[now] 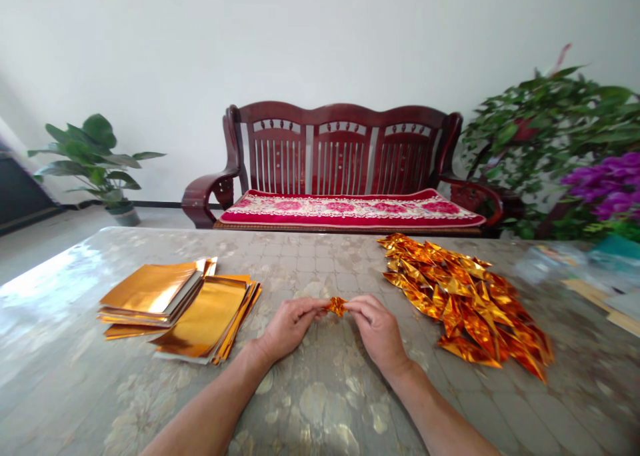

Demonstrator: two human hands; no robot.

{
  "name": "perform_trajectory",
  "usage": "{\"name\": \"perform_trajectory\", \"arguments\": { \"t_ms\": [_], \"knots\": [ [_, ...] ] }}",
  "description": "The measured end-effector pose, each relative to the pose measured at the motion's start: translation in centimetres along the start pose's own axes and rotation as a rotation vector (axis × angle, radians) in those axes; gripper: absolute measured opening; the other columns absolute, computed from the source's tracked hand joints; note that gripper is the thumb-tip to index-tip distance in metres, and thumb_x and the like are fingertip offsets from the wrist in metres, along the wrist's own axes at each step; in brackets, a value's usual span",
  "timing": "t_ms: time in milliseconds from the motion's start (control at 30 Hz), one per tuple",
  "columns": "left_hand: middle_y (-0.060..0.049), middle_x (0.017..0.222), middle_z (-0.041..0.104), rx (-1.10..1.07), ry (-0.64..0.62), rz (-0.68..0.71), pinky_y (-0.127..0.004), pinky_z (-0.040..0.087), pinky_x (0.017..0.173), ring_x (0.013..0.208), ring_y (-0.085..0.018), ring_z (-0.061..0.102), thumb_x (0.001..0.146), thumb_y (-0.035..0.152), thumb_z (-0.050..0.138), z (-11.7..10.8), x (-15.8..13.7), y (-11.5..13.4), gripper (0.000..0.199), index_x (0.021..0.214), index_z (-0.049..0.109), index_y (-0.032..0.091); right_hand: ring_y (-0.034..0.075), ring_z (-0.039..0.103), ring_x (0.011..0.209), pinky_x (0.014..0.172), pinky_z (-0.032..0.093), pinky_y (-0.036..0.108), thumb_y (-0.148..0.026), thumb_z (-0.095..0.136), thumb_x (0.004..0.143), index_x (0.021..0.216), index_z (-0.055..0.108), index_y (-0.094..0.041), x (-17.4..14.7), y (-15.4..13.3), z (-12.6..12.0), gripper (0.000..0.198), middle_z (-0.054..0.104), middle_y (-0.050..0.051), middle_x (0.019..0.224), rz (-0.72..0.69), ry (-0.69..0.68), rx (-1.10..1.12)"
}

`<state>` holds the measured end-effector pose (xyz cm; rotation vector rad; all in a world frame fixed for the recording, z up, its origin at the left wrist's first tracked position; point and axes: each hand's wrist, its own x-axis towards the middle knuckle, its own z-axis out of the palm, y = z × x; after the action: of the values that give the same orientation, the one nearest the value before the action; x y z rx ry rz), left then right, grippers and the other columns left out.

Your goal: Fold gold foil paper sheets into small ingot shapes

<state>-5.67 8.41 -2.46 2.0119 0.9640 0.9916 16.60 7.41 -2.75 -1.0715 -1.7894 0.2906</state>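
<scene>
Between my two hands is a small piece of folded gold foil paper (337,306), crumpled in its middle. My left hand (293,323) pinches its left end, and my right hand (377,329) pinches the right end. Both hands are closed, low over the middle of the table. To the left lie stacks of flat gold foil sheets (200,316), some showing grey-white undersides. On the right is a heap of folded gold foil pieces (460,296) with pointed ends. The ends of the held piece are partly hidden by my fingers.
The table (310,403) has a glossy, flower-patterned cover. Clear plastic bags (550,263) and flat tan strips (625,323) lie at its right edge. Beyond stands a dark red wooden bench (340,149) with a red floral cushion (350,208). Plants (95,156) flank it.
</scene>
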Motion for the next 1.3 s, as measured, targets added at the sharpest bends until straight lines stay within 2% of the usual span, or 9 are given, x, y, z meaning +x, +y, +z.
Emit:
{"name": "perform_trajectory", "arguments": {
  "t_ms": [167,400,600,833,1133,1300],
  "knots": [
    [-0.001,0.105,0.075,-0.044,-0.027,-0.009,-0.025,0.055,0.084,0.091,-0.014,0.07,0.093,0.014,0.045,0.07,0.14,-0.52,0.038,0.12,0.069,0.025,0.017,0.067,0.081,0.075,0.053,0.027,-0.011,0.052,0.086,0.088,0.074,-0.023,-0.04,-0.03,0.0,0.025,0.07,0.003,0.086,0.006,-0.011,0.008],
    [0.0,0.098,0.077,0.088,0.042,-0.023,-0.025,0.053,0.086,0.09,-0.015,0.07,0.085,0.009,0.057,0.19,0.28,-0.33,0.031,0.105,0.075,0.025,0.017,0.068,0.081,0.075,0.054,0.027,-0.01,0.054,0.086,0.088,0.075,-0.023,-0.12,-0.04,0.04,0.025,0.071,0.003,0.087,0.004,-0.017,0.007],
    [0.0,0.1,0.076,0.139,-0.011,0.073,-0.023,0.052,0.086,0.091,-0.014,0.07,0.088,0.015,0.06,0.3,0.07,-0.07,0.024,0.107,0.072,0.024,0.016,0.069,0.081,0.075,0.054,0.026,-0.01,0.055,0.086,0.088,0.076,-0.024,-0.15,0.07,0.01,0.025,0.071,0.003,0.087,-0.003,-0.012,0.003],
    [0.0,0.088,0.074,0.222,0.054,0.074,-0.021,0.051,0.078,0.083,-0.013,0.069,0.091,0.015,0.058,-0.11,-0.06,-0.55,0.014,0.093,0.071,0.021,0.015,0.069,0.081,0.074,0.054,0.024,-0.006,0.052,0.086,0.088,0.076,-0.024,-0.32,-0.19,-0.03,0.03,0.071,0.003,0.087,-0.058,-0.04,-0.007],
    [-0.002,0.09,0.07,0.342,0.063,0.08,-0.022,0.05,0.076,0.083,-0.014,0.066,0.095,0.017,0.051,-0.26,-0.31,-0.47,0.016,0.094,0.066,0.021,0.015,0.069,0.081,0.074,0.056,0.024,-0.007,0.052,0.085,0.088,0.077,-0.025,-0.21,-0.52,-0.14,0.031,0.072,0.003,0.087,-0.071,-0.041,-0.036],
    [-0.001,0.091,0.071,0.302,0.078,0.08,-0.022,0.05,0.079,0.086,-0.013,0.066,0.094,0.016,0.051,-0.08,-0.22,-0.22,0.017,0.096,0.067,0.022,0.015,0.07,0.082,0.076,0.057,0.025,-0.008,0.052,0.086,0.09,0.077,-0.024,-0.28,-0.51,-0.14,0.03,0.073,0.003,0.089,-0.071,-0.034,-0.04]
  ]
}}
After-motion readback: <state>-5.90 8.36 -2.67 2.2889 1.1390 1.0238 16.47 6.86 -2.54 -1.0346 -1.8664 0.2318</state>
